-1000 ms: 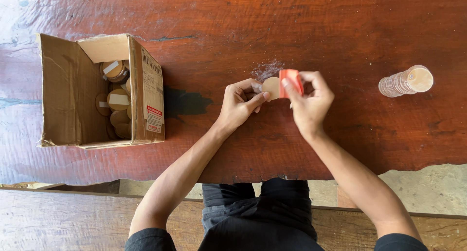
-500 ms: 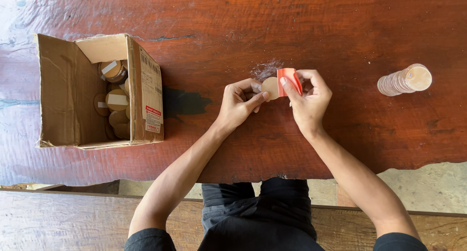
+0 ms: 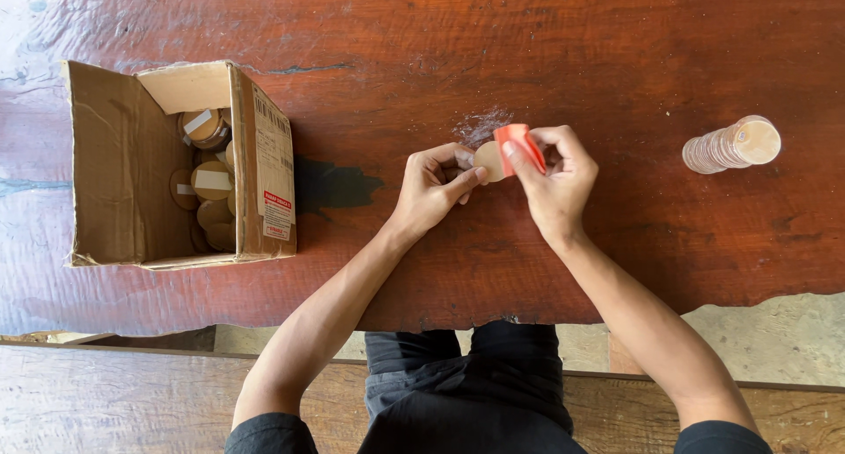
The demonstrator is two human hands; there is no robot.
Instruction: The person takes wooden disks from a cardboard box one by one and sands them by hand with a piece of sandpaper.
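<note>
Reddish wooden table [image 3: 616, 49]; left hand [image 3: 436, 185] pinches small round wooden disc [image 3: 488, 161]; right hand [image 3: 554, 177], at its 3 o'clock, grips folded orange abrasive sheet [image 3: 513, 146] touching disc edge.

Table [image 3: 616, 49]: you have dark red wood with a rough near edge.
Box [image 3: 114, 172]: your open cardboard box lies at the left, discs inside.
Stack [image 3: 731, 146]: your discs stand at the right.
Dust [image 3: 484, 124]: pale patch, mid-table.
</note>
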